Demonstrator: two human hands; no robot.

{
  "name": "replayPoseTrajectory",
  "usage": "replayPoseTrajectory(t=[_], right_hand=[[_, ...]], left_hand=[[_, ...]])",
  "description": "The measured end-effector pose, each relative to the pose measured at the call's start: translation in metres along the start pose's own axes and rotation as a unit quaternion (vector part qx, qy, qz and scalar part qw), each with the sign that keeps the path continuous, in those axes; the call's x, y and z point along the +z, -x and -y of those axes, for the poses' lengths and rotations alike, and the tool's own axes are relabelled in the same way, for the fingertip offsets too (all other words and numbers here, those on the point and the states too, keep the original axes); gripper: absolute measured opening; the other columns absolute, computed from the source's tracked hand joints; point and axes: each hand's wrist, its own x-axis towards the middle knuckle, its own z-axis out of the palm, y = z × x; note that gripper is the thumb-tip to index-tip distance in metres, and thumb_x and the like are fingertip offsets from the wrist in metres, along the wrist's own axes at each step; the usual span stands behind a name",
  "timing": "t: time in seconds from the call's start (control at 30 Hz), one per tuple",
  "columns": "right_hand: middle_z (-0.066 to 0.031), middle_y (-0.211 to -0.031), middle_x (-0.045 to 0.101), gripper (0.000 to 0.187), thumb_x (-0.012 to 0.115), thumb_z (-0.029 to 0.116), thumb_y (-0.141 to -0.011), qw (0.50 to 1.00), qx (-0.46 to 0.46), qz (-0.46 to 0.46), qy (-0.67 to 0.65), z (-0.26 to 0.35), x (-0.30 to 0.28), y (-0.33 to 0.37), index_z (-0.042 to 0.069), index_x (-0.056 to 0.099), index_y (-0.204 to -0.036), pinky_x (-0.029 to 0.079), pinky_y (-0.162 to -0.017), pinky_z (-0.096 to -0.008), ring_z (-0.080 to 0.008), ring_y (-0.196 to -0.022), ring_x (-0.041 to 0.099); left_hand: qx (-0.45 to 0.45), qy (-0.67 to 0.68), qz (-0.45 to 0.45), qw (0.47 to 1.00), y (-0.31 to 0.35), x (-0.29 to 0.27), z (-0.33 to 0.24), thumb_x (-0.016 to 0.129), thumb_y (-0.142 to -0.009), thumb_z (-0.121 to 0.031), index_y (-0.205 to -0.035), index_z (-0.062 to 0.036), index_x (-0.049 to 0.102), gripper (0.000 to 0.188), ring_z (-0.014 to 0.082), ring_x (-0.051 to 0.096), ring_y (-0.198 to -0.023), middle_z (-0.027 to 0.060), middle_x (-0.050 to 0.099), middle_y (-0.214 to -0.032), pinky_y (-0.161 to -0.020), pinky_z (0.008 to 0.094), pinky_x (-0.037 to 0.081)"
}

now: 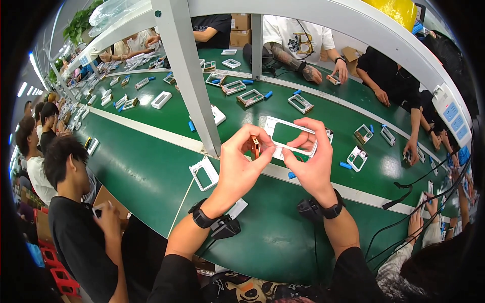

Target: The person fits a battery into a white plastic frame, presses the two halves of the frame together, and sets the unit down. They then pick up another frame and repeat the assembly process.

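My left hand is closed, its thumb and index finger pinching a thin strand that looks like a wire. A small orange-brown part sits within its fingers. My right hand curls round a white rectangular plastic frame with a large opening, and several fingers show through it. The right thumb meets the left fingertips at the strand, whose far ends are hidden. To the left of my left hand, another white frame lies on the green table. A blue cylinder lies below the held frame.
A grey metal post rises just beyond my left hand. More frames and blue cylinders are spread over the green belt. Black cables hang at right. Co-workers sit along both sides; one in black is at left.
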Motion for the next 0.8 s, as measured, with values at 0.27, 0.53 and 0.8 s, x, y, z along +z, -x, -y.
replayPoseTrajectory(t=[0.27, 0.53, 0.8], right_hand=[[-0.0024, -0.077, 0.059, 0.055, 0.072, -0.006, -0.07, 0.998, -0.055, 0.004, 0.044, 0.005, -0.007, 0.007, 0.004, 0.053, -0.121, 0.053, -0.066, -0.023, -0.0098, -0.075, 0.063], [-0.0023, -0.077, 0.058, 0.058, 0.073, -0.005, -0.067, 0.997, -0.067, 0.002, 0.048, 0.014, -0.019, 0.012, 0.003, 0.053, -0.121, 0.054, -0.068, -0.0227, -0.0093, -0.075, 0.063], [-0.0009, -0.078, 0.056, 0.058, 0.071, -0.005, -0.067, 1.0, -0.006, -0.018, 0.021, 0.017, -0.029, 0.014, 0.004, 0.052, -0.121, 0.054, -0.072, -0.0228, -0.0082, -0.078, 0.062]], left_hand=[[-0.024, 0.071, -0.003, 0.997, 0.001, 0.002, -0.002, 0.071, -0.079, 0.008, -0.093, -0.0013, 0.059, 0.021, 0.006, 0.053, -0.078, 0.0011, 0.056, -0.089, -0.066, 0.0222, 0.044], [-0.036, 0.095, -0.015, 0.995, 0.004, 0.01, -0.017, 0.069, -0.08, 0.008, -0.102, -0.0008, 0.057, 0.026, 0.0072, 0.054, -0.075, 0.0017, 0.058, -0.088, -0.069, 0.023, 0.046], [0.115, -0.111, -0.082, 0.984, 0.011, 0.026, -0.021, 0.069, -0.083, 0.006, -0.11, 0.0011, 0.058, 0.03, 0.0162, 0.068, -0.089, 0.0116, 0.068, -0.1, -0.077, 0.0283, 0.055]])
